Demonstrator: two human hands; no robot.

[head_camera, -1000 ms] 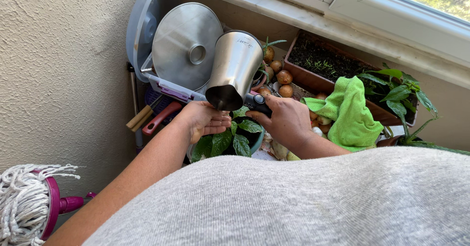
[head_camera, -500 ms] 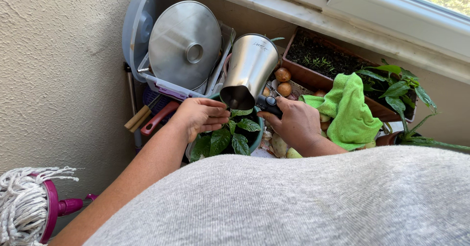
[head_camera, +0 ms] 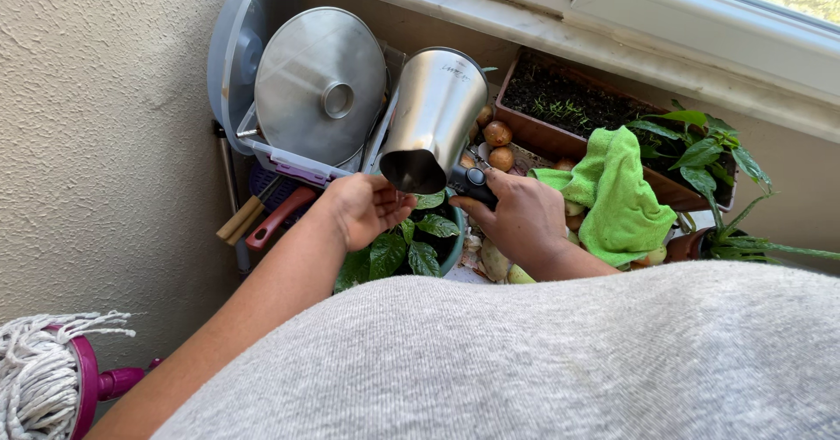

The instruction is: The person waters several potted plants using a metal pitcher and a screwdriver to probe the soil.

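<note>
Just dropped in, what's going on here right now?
A person is tipping a steel kettle mouth-down over a small potted plant. The right hand grips its black handle, and the left hand is cupped at the kettle's mouth. Whether water is coming out cannot be told. A green cloth lies beside, over a brown planter under the window.

Right hand (head_camera: 522, 221) tilts steel kettle (head_camera: 435, 116) over potted plant (head_camera: 411, 243); left hand (head_camera: 367, 206) at spout

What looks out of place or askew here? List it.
The steel kettle is tipped mouth-down over the potted plant, held by the right hand; no water is visible. A green cloth is draped over the planter box edge.
</note>
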